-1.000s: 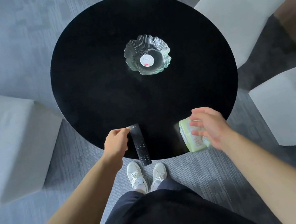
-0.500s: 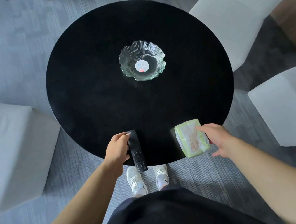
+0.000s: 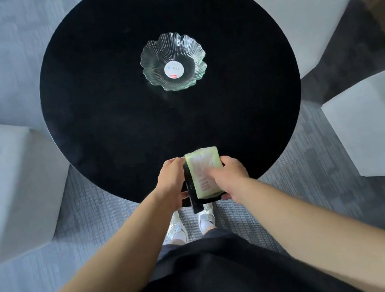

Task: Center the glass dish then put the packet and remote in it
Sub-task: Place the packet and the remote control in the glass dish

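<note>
A fluted glass dish [image 3: 189, 47] with a white sticker inside stands near the middle of the round black table [image 3: 110, 113]. At the table's near edge my left hand [image 3: 171, 183] grips the black remote [image 3: 192, 197], which is mostly hidden under the packet. My right hand [image 3: 228, 174] holds the pale green packet [image 3: 202, 169] lying on top of the remote. Both hands are close together, well short of the dish.
White upholstered seats surround the table: one at the left [image 3: 3, 186], one at the upper right [image 3: 309, 1], one at the right [image 3: 379, 123]. Grey carpet lies below. My white shoes [image 3: 177, 229] show under the table's near edge.
My right hand has carried the packet leftward onto the remote. My left hand has shifted right with the remote, so both hands now meet at the near edge. The dish has not moved.
</note>
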